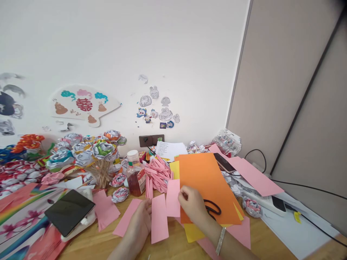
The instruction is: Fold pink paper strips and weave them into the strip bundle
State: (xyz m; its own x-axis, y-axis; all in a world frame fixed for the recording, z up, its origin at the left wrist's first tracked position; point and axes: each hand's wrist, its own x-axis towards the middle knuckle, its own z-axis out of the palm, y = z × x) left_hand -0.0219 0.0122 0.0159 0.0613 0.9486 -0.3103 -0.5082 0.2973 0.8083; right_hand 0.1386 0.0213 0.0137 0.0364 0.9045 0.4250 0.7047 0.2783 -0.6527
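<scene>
My right hand (193,203) is closed in a pinch at the right edge of a pink paper strip (172,198), beside a large orange sheet (200,169). My left hand (141,216) has its palm turned inward and its fingers loosely bent, close against the left edge of a second pink strip (159,219); its thumb is not clearly visible. Partly under the left hand lies another pink paper piece (126,217). Black-handled scissors (213,207) rest on the orange sheet, partly covered by my right wrist.
Folded pink strips (158,173) are heaped behind my hands, beside a bottle of reddish liquid (135,178). Paper flowers on sticks (101,173) stand at the back left. A dark-screened device (69,212) is on the left; a phone (224,162) and cables lie right.
</scene>
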